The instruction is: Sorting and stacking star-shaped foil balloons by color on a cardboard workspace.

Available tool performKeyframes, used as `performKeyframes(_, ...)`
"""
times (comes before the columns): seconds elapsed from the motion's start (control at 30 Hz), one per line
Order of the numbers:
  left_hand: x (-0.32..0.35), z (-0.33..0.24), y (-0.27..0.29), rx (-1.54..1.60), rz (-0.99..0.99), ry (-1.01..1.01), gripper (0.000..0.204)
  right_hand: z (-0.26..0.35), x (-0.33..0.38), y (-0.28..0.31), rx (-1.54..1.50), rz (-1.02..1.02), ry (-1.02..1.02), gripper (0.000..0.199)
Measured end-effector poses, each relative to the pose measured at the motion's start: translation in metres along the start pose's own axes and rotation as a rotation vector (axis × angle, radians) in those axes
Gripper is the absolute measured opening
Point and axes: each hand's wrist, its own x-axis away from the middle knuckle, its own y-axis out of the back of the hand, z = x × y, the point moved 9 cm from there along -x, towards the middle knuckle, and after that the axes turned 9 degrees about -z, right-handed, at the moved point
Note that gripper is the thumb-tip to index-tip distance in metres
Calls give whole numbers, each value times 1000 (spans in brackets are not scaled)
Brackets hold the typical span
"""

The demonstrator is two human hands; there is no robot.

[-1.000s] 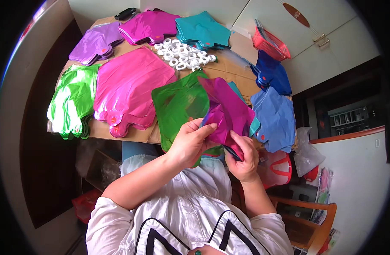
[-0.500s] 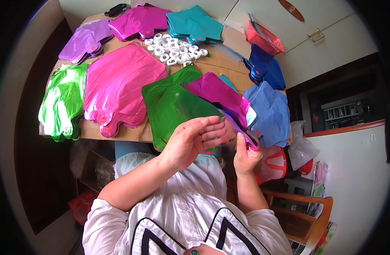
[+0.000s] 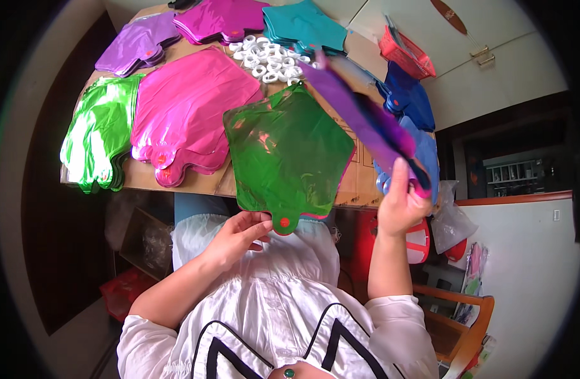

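A dark green flat foil balloon point(image 3: 290, 151) lies at the table's near edge, its tab with a red dot pointing toward me. Pink edges peek out from beneath it. My left hand point(image 3: 240, 239) is closed at the left side of that tab, thumb and fingertips pinching the edge. My right hand point(image 3: 403, 205) is raised at the right, gripping a bundle of purple and magenta foil balloons point(image 3: 366, 123) by one end. The bundle stands tilted up and to the left, blurred by motion, partly covering the light blue balloons behind it.
On the cardboard-covered table point(image 3: 201, 183) lie bright green point(image 3: 100, 129), pink point(image 3: 192, 104), lilac point(image 3: 135, 41), magenta point(image 3: 220, 19), teal point(image 3: 305, 25) and dark blue point(image 3: 410, 95) balloon stacks. White rings point(image 3: 264, 60) are heaped mid-back. A red basket point(image 3: 407, 50) is at the far right; a wooden chair point(image 3: 473, 316) stands nearby.
My right hand has swung the purple and magenta balloons up and right, off the green balloon. My left hand has dropped from beside the bundle to the green balloon's tab.
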Motion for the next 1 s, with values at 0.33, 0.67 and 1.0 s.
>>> performKeyframes(0.33,13,-29,-22,-108,230,-59,27,3,34,-27,-43,224,109,17)
performKeyframes(0.67,-4,9,3,-146,150,83,36,10,35,-34,-58,226,174,18)
performKeyframes(1.0,-12,8,-23,393,310,101,27,37,69,-56,-71,447,439,23)
